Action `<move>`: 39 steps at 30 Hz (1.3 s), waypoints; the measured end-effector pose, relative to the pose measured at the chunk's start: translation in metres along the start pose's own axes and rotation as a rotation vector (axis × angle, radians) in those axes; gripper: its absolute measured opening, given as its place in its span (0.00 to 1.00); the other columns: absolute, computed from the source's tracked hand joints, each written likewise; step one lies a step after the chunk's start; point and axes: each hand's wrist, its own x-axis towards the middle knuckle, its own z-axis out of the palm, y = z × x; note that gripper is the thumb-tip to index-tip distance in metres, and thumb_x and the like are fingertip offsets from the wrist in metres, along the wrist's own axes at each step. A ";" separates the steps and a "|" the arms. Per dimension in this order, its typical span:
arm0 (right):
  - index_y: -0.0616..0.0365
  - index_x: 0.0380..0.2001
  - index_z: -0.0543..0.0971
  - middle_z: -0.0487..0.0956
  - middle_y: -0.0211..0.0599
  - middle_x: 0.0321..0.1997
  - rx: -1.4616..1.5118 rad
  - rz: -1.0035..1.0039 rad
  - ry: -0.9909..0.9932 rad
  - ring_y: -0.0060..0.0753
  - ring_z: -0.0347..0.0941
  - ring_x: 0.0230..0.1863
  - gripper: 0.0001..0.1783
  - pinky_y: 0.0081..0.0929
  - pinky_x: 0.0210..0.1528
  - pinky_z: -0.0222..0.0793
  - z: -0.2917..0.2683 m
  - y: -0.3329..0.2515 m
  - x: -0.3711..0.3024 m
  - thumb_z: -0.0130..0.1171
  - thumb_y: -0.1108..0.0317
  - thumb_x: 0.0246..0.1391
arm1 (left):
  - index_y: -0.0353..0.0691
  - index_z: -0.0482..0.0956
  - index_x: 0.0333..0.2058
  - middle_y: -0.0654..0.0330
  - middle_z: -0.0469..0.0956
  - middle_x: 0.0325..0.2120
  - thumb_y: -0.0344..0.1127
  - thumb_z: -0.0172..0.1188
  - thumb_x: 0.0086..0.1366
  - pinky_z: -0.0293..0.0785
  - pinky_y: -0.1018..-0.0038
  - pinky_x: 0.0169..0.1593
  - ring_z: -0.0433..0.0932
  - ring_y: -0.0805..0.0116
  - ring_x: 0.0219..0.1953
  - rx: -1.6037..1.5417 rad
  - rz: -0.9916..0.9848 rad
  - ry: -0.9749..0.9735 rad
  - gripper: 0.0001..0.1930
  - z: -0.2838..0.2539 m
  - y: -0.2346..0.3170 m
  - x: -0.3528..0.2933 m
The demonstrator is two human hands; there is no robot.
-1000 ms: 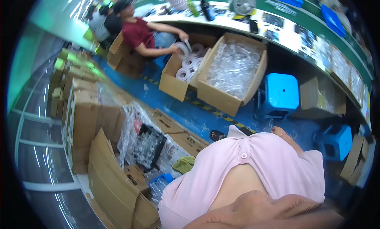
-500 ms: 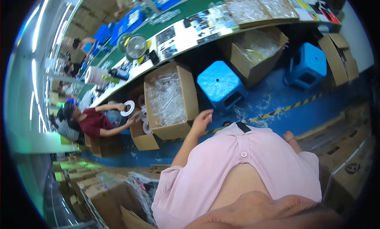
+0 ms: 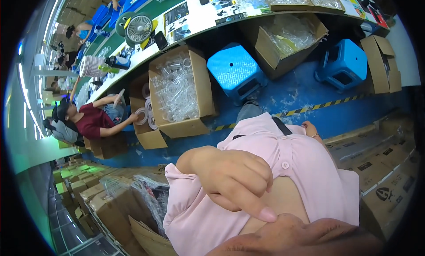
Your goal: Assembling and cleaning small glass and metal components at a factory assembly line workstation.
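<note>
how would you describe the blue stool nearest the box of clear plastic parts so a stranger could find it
Start at the long green workbench across the top of the view. On the blue floor under its front edge sits an open cardboard box of clear plastic parts; the blue stool stands just right of it. Unlike the other blue stool farther right, it shows a square dotted top.

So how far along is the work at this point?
Done: nothing finished shows. In hand: the left hand is curled against the pink shirt, with nothing visible in it; the right hand hangs at the shirt's far side. Left: the open carton of clear plastic parts stands filled, untouched, beside the blue stool.
</note>
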 end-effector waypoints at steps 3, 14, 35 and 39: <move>0.57 0.35 0.75 0.77 0.48 0.36 -0.208 -0.044 -0.028 0.47 0.72 0.40 0.13 0.35 0.41 0.68 -0.017 -0.047 -0.001 0.54 0.63 0.46 | 0.43 0.70 0.47 0.61 0.68 0.17 0.16 0.51 0.51 0.73 0.69 0.32 0.64 0.69 0.19 0.102 0.008 0.083 0.23 -0.004 0.016 -0.012; 0.56 0.34 0.75 0.77 0.49 0.35 -0.697 -0.223 -0.329 0.48 0.73 0.39 0.15 0.37 0.43 0.68 0.015 -0.059 0.106 0.52 0.59 0.47 | 0.37 0.75 0.34 0.58 0.69 0.19 0.25 0.54 0.53 0.72 0.68 0.33 0.68 0.68 0.21 0.333 -0.057 0.323 0.09 -0.014 0.075 -0.067; 0.58 0.48 0.65 0.74 0.41 0.35 -0.335 -0.098 -0.224 0.31 0.73 0.28 0.28 0.28 0.25 0.68 0.358 -0.448 0.110 0.53 0.50 0.49 | 0.37 0.57 0.55 0.46 0.53 0.57 0.48 0.60 0.49 0.51 0.58 0.58 0.53 0.47 0.58 1.137 -1.407 1.852 0.37 -0.159 0.113 -0.685; 0.59 0.48 0.66 0.74 0.42 0.38 -0.251 0.064 -0.251 0.35 0.74 0.30 0.25 0.32 0.20 0.67 0.408 -0.469 0.129 0.54 0.57 0.48 | 0.37 0.55 0.56 0.46 0.60 0.53 0.46 0.62 0.46 0.54 0.59 0.57 0.57 0.49 0.57 0.954 -1.397 1.655 0.40 -0.206 0.119 -0.754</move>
